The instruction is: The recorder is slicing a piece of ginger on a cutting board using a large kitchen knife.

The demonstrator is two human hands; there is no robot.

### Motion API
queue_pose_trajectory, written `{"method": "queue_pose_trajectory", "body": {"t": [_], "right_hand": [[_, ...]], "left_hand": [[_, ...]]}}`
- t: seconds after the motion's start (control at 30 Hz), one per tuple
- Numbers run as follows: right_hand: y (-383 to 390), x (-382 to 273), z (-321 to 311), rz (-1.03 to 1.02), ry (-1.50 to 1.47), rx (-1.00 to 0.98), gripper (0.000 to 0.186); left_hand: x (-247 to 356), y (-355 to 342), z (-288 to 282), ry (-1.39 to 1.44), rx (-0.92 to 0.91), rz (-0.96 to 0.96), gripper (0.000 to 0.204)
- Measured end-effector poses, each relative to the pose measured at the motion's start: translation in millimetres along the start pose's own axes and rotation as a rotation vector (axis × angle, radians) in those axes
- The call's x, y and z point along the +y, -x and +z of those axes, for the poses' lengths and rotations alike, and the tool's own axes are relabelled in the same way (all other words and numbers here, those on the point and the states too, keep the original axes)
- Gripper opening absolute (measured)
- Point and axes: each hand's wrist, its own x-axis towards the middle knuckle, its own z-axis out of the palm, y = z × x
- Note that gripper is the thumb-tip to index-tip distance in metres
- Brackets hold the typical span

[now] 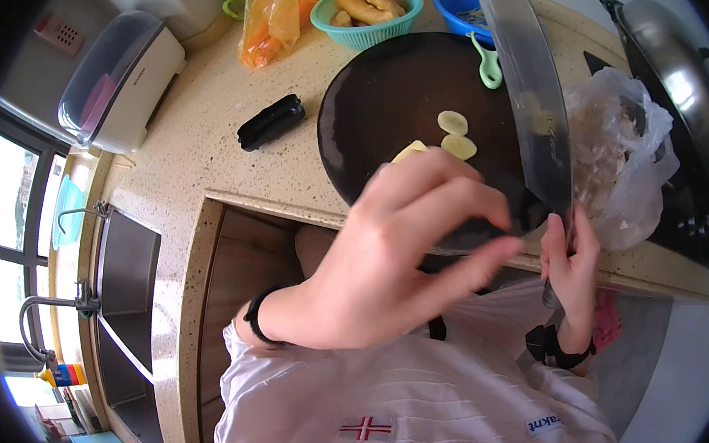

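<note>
My right hand [572, 258] grips the handle of a cleaver [533, 95], whose broad blade stands up over the right side of a round dark chopping board [378, 95]. Over the board's near edge is my left hand [414, 233], thumb and forefinger apart with nothing seen between them; its other fingers are partly hidden. Two pale yellow ginger slices [458, 147] lie on the board beyond it. Another pale yellow piece [410, 150] shows just past the knuckles, partly covered by the hand. A light green peeler [488, 71] rests near the board's far right rim.
Behind the board stand a turquoise basket [369, 32] of ginger roots, a blue basket [452, 2] and an orange plastic bag [276, 19]. A black elongated object [270, 122] lies to the left. A clear plastic bag [623, 159] and a lidded pan [680, 71] are right; a sink [129, 264] is left.
</note>
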Motion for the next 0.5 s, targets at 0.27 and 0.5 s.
{"method": "queue_pose_trajectory", "body": {"t": [0.27,0.5], "right_hand": [[14,4,-3,0.125,-0.361,-0.035,0.012],[25,-8,10,-0.238,0.003,-0.174,0.039]], "left_hand": [[-59,39,39,-0.337,0.151,-0.543,0.067],[-75,37,55,-0.356,0.177,-0.486,0.048]]}}
